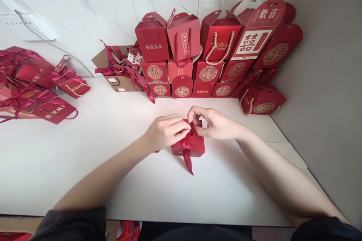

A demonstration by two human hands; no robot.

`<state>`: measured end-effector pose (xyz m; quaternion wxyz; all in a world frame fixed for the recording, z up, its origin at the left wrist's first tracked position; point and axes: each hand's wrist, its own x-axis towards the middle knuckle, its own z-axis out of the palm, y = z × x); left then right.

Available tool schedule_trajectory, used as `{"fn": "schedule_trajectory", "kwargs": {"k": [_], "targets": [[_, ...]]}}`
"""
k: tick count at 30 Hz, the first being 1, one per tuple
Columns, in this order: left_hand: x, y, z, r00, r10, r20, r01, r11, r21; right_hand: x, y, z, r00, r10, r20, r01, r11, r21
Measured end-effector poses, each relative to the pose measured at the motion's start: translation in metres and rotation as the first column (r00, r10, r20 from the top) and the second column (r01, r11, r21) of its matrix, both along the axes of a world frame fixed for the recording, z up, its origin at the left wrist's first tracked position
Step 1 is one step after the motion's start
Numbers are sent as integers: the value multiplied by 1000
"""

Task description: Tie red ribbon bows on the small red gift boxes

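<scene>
A small red gift box (195,147) stands on the white table (85,158) in front of me. A dark red ribbon (187,152) runs over its top, and one tail hangs down its front onto the table. My left hand (165,131) pinches the ribbon at the box's top left. My right hand (213,122) pinches the ribbon at the top right. The fingertips of both hands nearly meet above the box.
Red gift boxes (209,49) with cord handles are stacked against the back wall. A cardboard box of ribbons (120,67) sits left of that stack. Flat red boxes with ribbons (36,86) lie at the far left. The table's right edge (285,135) borders grey floor.
</scene>
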<state>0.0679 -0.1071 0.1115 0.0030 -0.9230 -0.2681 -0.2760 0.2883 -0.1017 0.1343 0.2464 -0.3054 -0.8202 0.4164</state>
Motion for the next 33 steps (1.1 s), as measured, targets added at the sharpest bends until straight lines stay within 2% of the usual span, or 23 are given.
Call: {"fn": "schedule_trajectory", "kwargs": {"k": [3,6,10,15,19,23,26,29,33], "targets": [[0,1,0,1000,-11,15,12,1000,-22,4,1,3,999,-33,17,32,998,51],[0,1,-1,999,-23,32,24,1000,-18,2,2,1,1000,12,10,-13,996,83],[0,2,-1,997,-36,62,36,999,-9,-3,3,-6,994,42,-102,-35,997,71],[2,1,1,998,-44,48,46,999,-24,-1,3,-7,997,-7,-83,8,1000,9],[3,0,2,998,-33,45,34,999,-9,0,5,-5,989,-24,-149,29,999,31],[4,2,0,993,-76,94,69,995,78,-1,4,-5,994,41,-103,-37,998,45],[4,3,-1,990,-87,113,75,991,109,0,3,-3,993,-28,-113,38,996,82],[4,3,-1,990,-89,112,78,992,99,5,3,1,984,-117,-136,126,990,57],[5,3,-1,988,-103,116,90,990,110,8,3,4,999,-43,-27,42,999,-18]]}}
